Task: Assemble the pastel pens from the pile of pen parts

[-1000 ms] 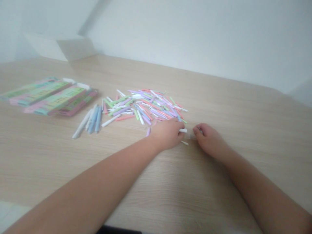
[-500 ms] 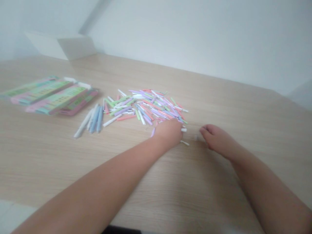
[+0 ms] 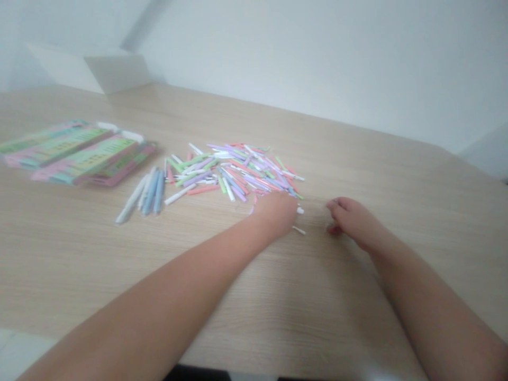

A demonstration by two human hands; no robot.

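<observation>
My left hand (image 3: 277, 213) is closed low over the table at the near edge of a pile of slim pastel sticks (image 3: 254, 172), some of them pen-like. A white stick end (image 3: 300, 210) pokes out past its fingers; the rest is hidden by the hand. Just below that lies a thin white stick (image 3: 299, 230) on the wood. To the right, apart from the left one, my right hand (image 3: 351, 219) is pinched together. A small red bit (image 3: 334, 229) shows under its fingers, too blurred to name.
Left of the pile lie several thicker white and blue pen-like sticks (image 3: 147, 191). Farther left are flat pastel pink and green boxes (image 3: 85, 159). A folded white board (image 3: 119, 74) stands against the wall at the back of the wooden table (image 3: 246, 301).
The view has shifted slightly. A red bit now shows beneath my right hand's fingers, where a pale blur was before. My left hand stays closed beside the pile.
</observation>
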